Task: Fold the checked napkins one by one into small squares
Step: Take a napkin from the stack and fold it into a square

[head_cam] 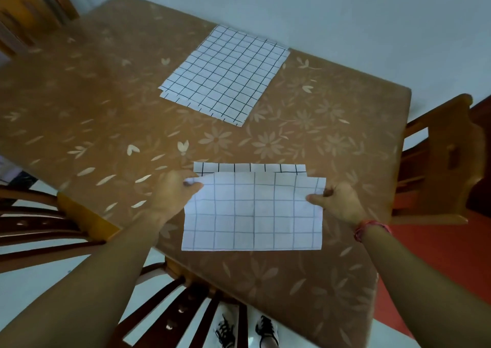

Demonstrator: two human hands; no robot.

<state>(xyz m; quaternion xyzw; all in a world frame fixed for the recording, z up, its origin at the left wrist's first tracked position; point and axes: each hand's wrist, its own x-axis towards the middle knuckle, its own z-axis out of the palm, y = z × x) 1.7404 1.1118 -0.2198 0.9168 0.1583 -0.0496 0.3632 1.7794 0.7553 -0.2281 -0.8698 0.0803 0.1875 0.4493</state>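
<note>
Pinching the near napkin point(252, 214) by its lifted far corners, my left hand point(172, 193) and right hand point(338, 202) hold it at the desk's point(106, 95) front edge; beyond lies a flat pile point(225, 73), perhaps two sheets.

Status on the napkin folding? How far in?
Done: no finished small square in view. In hand: the left hand and right hand pinch the top corners of the near white checked napkin, mid first fold, a strip of its far edge uncovered. To do: the flat stack of white checked napkins farther back on the brown floral tablecloth.
</note>
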